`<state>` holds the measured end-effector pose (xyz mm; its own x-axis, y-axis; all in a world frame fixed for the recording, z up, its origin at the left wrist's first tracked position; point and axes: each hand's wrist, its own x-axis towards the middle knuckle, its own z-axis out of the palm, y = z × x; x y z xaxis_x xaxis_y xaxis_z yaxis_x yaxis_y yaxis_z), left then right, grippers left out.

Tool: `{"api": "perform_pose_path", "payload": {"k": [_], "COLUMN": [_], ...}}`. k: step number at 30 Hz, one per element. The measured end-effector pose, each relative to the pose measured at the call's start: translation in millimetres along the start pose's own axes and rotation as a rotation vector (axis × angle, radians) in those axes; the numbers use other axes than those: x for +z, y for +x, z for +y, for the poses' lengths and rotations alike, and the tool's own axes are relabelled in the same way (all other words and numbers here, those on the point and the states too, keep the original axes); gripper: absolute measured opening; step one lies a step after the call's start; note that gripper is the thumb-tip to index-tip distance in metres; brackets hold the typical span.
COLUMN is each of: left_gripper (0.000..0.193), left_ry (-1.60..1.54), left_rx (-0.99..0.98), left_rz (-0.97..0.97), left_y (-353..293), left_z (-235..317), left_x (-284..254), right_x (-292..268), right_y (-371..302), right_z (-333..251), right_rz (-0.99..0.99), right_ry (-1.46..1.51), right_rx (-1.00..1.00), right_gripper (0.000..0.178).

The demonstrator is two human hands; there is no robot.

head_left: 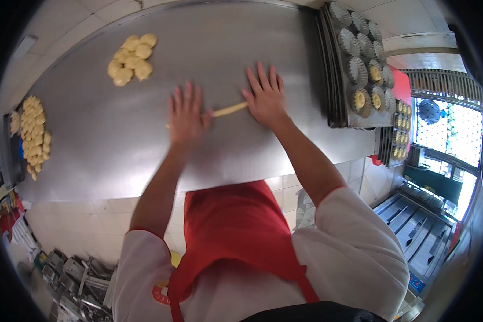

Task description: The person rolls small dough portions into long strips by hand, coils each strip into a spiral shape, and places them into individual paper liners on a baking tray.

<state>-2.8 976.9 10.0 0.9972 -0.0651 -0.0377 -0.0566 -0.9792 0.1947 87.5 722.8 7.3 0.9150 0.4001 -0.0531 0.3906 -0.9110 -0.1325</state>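
A thin rope of pale yellow dough (229, 109) lies across the steel table (241, 59). My left hand (186, 115) lies flat over its left part, fingers stretched forward and slightly blurred; a small end of the dough peeks out beyond the palm's left edge. Over the right end rests my right hand (265, 96), palm down with its fingers spread. Between the two hands the middle of the rope shows bare. Farther off to the left, a cluster of round dough balls (131, 58) sits on the steel.
Many small dough pieces (35, 137) are heaped at the table's left end. A stack of trays (330, 70) stands at the right, the top one bearing fluted metal cups (358, 71), a few with dough inside. Beyond it is another tray of filled cups (400, 131).
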Motion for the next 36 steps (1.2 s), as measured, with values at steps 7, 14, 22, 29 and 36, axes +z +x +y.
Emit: {"api": "perform_pose_path", "payload": {"k": [7,14,22,29,36], "left_gripper": [0.044,0.032,0.021,0.011,0.016], "left_ry": [-0.326,-1.545,-2.027,-2.118,-1.959], "left_rx": [0.130,-0.444,0.036,0.116,-0.162], "left_rz": [-0.072,-0.331,-0.643,-0.504,-0.725], "left_y": [-142,-133,-160,-156,-128], "left_z": [-30,-43,12,24,38], "left_x": [-37,-38,-101,-108,-144], "right_x": [-23,-144,-284,-263,-233], "right_y": [-164,-214,-193,-212,-192], "right_z": [-16,-85,-172,-199,-166], "right_rz": [0.127,-0.379,0.153,-0.120,-0.028], "right_ry": [0.023,0.646,0.456,0.842,1.037], "right_rx": [0.152,-0.043,0.022,0.024,-0.040], "right_gripper": [0.040,0.015,0.019,0.015,0.015]}}
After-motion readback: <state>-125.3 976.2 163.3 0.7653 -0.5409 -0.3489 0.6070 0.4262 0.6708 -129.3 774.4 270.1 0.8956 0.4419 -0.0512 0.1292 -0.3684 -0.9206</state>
